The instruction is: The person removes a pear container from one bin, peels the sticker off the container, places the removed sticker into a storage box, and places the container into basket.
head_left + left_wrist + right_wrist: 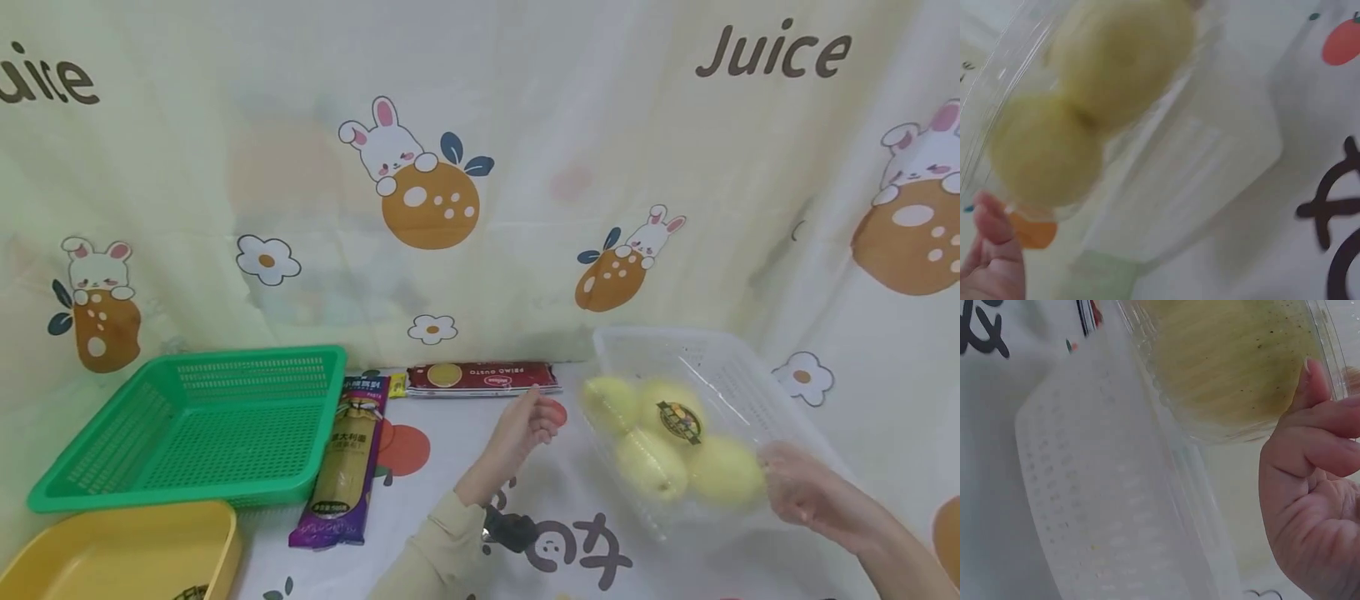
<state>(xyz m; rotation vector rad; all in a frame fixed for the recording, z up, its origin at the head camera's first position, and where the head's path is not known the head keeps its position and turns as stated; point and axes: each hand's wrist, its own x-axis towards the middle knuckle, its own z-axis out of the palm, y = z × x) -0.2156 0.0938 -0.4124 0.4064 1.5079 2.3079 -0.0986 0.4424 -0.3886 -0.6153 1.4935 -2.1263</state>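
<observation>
Clear pack of yellow fruit [660, 454] over white perforated basket [1097, 487], contact not discernible. Right hand [817, 493], grip clamped on the pack's near right corner. Left hand [523, 422] just beside the opposite edge, grip relaxed, fingers loosely bent. Farther left on tabletop [456, 429]: dark red packet [480, 378], purple pasta packet [345, 462], green basket [255, 373], yellow tray [222, 542].

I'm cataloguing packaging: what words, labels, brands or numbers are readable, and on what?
"Juice": backdrop, upper right
"uice", cut off: backdrop, upper left
"PRIMO GUSTO": red packet
"PASTA": purple packet
"意大利面": purple packet
Too small or blurred: other packet print; sticker on the fruit pack
Partly hidden, unreadable: tablecloth lettering
</observation>
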